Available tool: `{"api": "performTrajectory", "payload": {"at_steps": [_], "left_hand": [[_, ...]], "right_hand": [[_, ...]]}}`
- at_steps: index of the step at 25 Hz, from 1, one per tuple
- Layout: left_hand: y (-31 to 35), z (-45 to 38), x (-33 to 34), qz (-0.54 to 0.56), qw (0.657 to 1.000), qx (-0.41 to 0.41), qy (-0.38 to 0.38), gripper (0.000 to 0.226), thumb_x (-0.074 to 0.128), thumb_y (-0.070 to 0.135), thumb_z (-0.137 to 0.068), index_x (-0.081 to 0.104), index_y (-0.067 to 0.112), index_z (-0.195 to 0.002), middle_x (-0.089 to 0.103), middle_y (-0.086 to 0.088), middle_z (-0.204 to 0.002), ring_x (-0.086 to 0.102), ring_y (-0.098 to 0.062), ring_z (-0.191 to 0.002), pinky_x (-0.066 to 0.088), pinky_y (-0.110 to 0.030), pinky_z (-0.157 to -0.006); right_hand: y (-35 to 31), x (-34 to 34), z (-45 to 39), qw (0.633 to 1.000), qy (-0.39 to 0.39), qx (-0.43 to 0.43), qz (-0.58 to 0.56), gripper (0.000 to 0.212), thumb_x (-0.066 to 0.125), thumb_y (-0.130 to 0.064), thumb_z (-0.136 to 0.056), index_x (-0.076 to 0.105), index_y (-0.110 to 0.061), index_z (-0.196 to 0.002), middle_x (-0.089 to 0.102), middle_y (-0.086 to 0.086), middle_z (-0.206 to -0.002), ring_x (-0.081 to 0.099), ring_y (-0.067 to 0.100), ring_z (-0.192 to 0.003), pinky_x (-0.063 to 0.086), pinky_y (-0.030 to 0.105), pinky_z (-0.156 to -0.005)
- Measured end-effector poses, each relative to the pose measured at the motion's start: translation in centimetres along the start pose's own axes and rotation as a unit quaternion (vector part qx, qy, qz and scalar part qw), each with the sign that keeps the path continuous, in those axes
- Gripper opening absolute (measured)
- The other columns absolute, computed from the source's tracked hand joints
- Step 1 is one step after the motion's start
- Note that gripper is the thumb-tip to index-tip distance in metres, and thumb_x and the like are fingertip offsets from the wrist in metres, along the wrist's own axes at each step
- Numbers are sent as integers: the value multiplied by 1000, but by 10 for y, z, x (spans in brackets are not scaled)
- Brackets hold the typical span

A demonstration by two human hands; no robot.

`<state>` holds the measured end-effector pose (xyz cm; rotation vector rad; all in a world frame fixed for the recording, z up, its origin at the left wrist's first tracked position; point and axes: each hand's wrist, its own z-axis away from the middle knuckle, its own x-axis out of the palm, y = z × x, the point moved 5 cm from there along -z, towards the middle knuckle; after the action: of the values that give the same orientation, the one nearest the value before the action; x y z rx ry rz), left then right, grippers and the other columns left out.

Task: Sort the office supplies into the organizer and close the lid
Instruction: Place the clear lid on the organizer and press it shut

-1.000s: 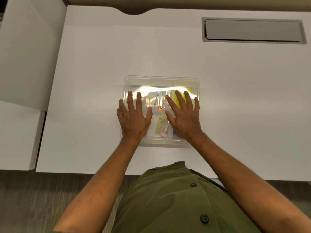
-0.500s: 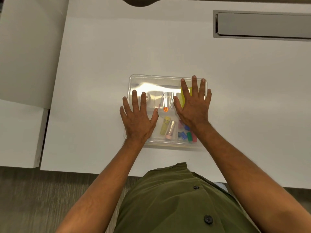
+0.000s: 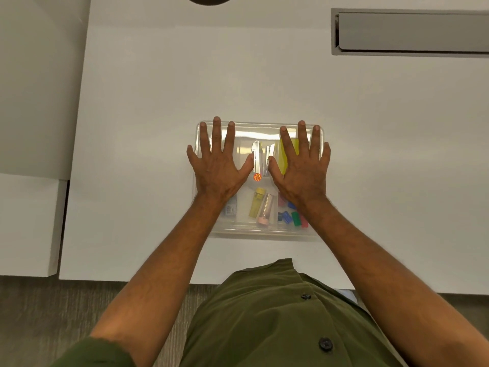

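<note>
A clear plastic organizer (image 3: 260, 230) lies on the white desk in front of me, its transparent lid (image 3: 258, 129) down on top. My left hand (image 3: 218, 162) rests flat on the lid's left half, fingers spread and reaching the far edge. My right hand (image 3: 301, 165) lies flat on the right half in the same way. Through the lid I see a yellow highlighter (image 3: 256, 202), a pink-capped tube (image 3: 264, 210), small coloured clips (image 3: 292, 217), metal clips (image 3: 260, 157), an orange item (image 3: 257, 177) and a yellow pad (image 3: 287, 157) partly under my right hand.
The white desk (image 3: 158, 102) stretches around the organizer. A grey cable tray flap (image 3: 412, 31) is set into the desk at the far right. A lower white surface (image 3: 29, 223) adjoins the desk on the left. The desk's front edge is close to my green shirt.
Both hands have slid forward over the lid, from its near half to its far edge, the right one first and then the left.
</note>
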<state>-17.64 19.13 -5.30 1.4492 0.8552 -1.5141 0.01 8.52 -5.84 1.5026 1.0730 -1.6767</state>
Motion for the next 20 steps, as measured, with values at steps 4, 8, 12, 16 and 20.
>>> {"api": "performTrajectory", "payload": {"at_steps": [4,8,12,16,20], "left_hand": [[0,1,-3,14,1000,0,0,87,20,78,-90,8,30,-162,3,-4,-171,5,-30,-157,22,-63,-115],[1,5,-6,5,1000,6,-25,88,13,79,-89,4,30,-162,-2,-4,-171,-1,-31,-157,11,-68,-117],[2,51,3,2,1000,17,-12,84,11,76,-92,8,29,-162,2,-4,-171,1,-33,-157,9,-69,-117],[1,75,10,-14,1000,22,3,83,5,74,-93,7,27,-162,3,-6,-171,3,-34,-157,10,-68,-116],[3,73,10,-21,999,23,7,84,8,75,-92,9,27,-162,3,-6,-171,4,-34,-157,11,-68,-116]], "right_hand": [[-1,-2,1,1000,6,-1,1,75,27,-69,-97,14,-33,-162,12,8,-172,11,38,-158,18,62,-122],[-2,-2,2,1000,5,3,6,75,26,-70,-97,11,-35,-162,8,6,-172,7,36,-158,16,63,-122],[0,2,2,1000,15,4,5,76,25,-71,-97,9,-36,-162,6,6,-173,7,36,-159,15,63,-123],[1,6,2,1000,25,2,4,76,24,-72,-98,9,-35,-162,7,6,-172,8,35,-159,15,62,-123],[1,4,3,1000,9,5,-4,73,21,-70,-99,10,-36,-162,8,5,-173,8,34,-159,14,61,-124]]}}
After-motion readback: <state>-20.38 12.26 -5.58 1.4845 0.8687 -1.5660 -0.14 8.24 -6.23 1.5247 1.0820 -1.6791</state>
